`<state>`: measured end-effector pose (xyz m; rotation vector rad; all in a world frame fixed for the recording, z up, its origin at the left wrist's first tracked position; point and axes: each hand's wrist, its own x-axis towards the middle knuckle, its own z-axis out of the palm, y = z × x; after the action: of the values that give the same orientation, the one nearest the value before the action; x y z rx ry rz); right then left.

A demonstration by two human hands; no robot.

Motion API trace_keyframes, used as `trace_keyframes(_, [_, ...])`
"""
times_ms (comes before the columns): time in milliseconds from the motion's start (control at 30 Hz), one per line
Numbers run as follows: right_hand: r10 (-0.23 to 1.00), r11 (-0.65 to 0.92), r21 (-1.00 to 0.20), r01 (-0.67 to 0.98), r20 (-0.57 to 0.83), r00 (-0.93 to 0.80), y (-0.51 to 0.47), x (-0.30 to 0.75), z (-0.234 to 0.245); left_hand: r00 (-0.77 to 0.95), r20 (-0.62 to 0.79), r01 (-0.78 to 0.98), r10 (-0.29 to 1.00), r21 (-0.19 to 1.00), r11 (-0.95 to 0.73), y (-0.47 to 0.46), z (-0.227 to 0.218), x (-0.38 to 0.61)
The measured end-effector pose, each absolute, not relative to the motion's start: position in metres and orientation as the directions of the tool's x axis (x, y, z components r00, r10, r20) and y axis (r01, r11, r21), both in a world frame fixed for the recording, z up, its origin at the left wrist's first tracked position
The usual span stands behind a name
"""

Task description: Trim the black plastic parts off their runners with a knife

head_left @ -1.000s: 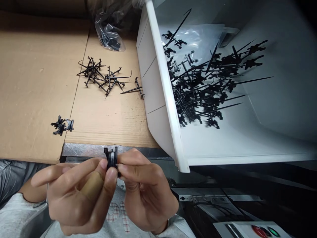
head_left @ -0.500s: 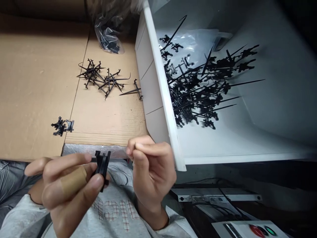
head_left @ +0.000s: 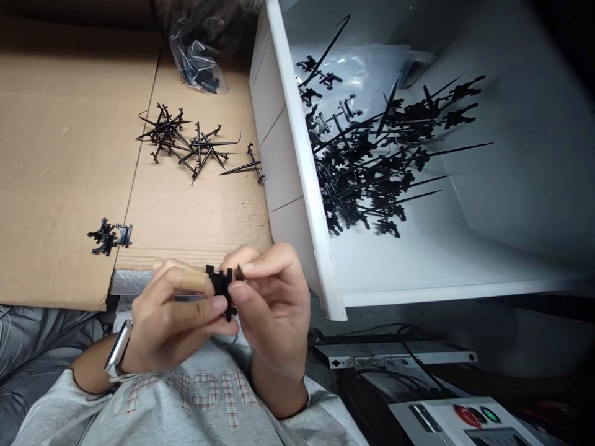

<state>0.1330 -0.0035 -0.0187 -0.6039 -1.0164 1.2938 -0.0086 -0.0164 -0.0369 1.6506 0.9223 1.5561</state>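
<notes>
Where the two hands meet: a black bracket (head_left: 220, 284) is held up on the body side of the cardboard (head_left: 204, 229) edge, in front of the person's chest.
Left hand: the left hand (head_left: 174, 313) grips the black bracket from its left side, with the thumb and fingers closed on it; a tan plaster (head_left: 190, 279) wraps one finger.
Right hand: the right hand (head_left: 274, 303) pinches what looks like a small dark piece (head_left: 239, 272) between thumb and forefinger, too small to identify.
Gap between them: the small dark piece sits just right of the bracket's upper part; whether they touch cannot be told. The right thumb tip overlaps the bracket's right edge in this view.
Bracket's long axis: roughly from the cardboard toward the body, its near end leaning rightward.
Nearer hand: both are at the bracket, the left with the fuller hold.
Around them: thin pointed black pieces (head_left: 165, 128) lie on the cardboard ahead; a white bin (head_left: 320, 248) stands to the right.
Shirt lettering: plaid letters (head_left: 206, 393), upside down and folded, not surely readable.
Watch and control box: no brand or label legible on the watch (head_left: 119, 347) or control box (head_left: 409, 415).
</notes>
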Motion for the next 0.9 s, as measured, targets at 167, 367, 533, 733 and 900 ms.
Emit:
trace_keyframes(167, [0.961, 0.243, -0.867, -0.435, 0.277, -0.015, -0.005, 0.136, -0.021, -0.061, 0.268, -0.211, 0.961, 0.938, -0.275, -0.022, -0.028, 0.005])
trace_keyframes(367, [0.859, 0.512, -0.85, -0.126, 0.506, 0.076, -0.013, 0.136, -0.026, -0.037, -0.155, -0.36, 0.987, 0.924, 0.131, -0.027, -0.011, 0.001])
trace_keyframes(533, [0.797, 0.603, -0.797, 0.033, 0.604, 0.0, -0.015, 0.136, -0.029, -0.018, -0.141, -0.365, 0.99, 0.923, 0.125, -0.023, -0.006, 0.001])
trace_keyframes(733, [0.762, 0.648, -0.762, 0.013, 0.647, -0.028, -0.015, 0.14, -0.026, -0.026, -0.11, -0.348, 0.994, 0.933, 0.094, -0.022, -0.002, 0.005])
trace_keyframes(900, [0.771, 0.636, -0.769, 0.058, 0.635, -0.044, -0.016, 0.14, -0.024, -0.007, -0.126, -0.396, 0.992, 0.911, 0.113, -0.025, -0.001, 0.004])
